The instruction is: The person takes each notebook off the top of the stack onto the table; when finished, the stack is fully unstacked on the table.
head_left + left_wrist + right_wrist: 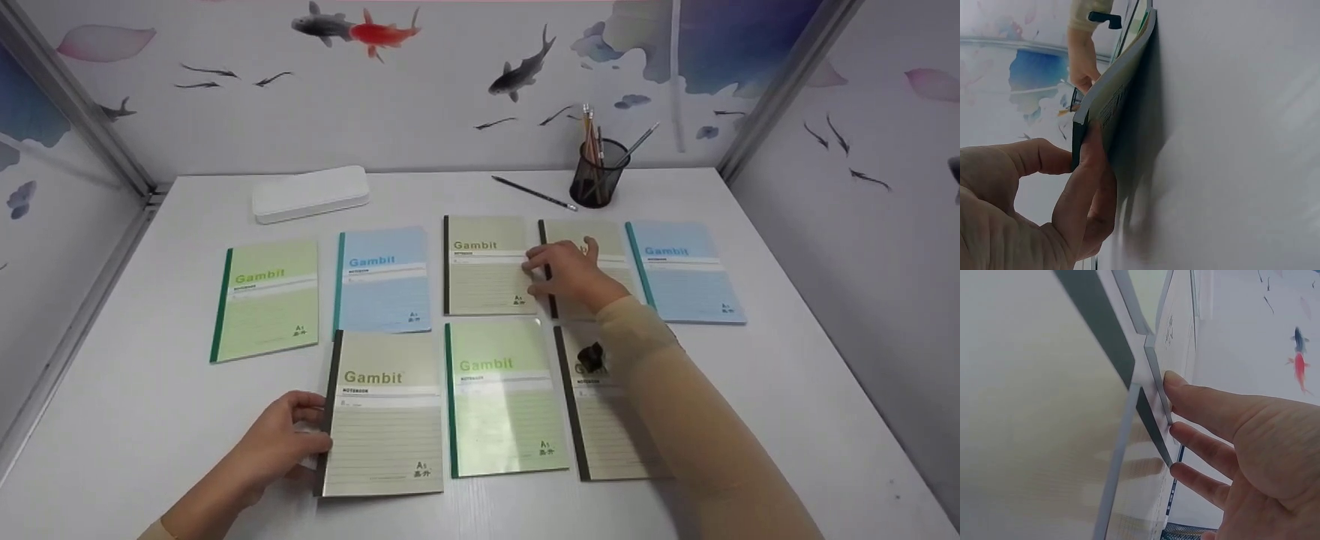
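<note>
At the front left, my left hand (274,439) pinches the dark spine of a beige Gambit notebook (390,412). In the left wrist view the thumb and fingers (1092,152) hold that notebook (1114,84), its held side raised off the table. My right hand (574,274) reaches over the back row, fingers spread. Its thumb and fingertips are at the right edge of the middle beige notebook (487,277), partly covering a second beige notebook (600,244). In the right wrist view the thumb (1202,399) is over the cover edge, with extended fingers along the side.
Green notebooks (270,315) (506,420) and blue notebooks (386,300) (682,281) lie around. Under the right forearm is another beige notebook (615,435). Behind are a white case (311,195), a loose pencil (532,193) and a black mesh pencil cup (596,184).
</note>
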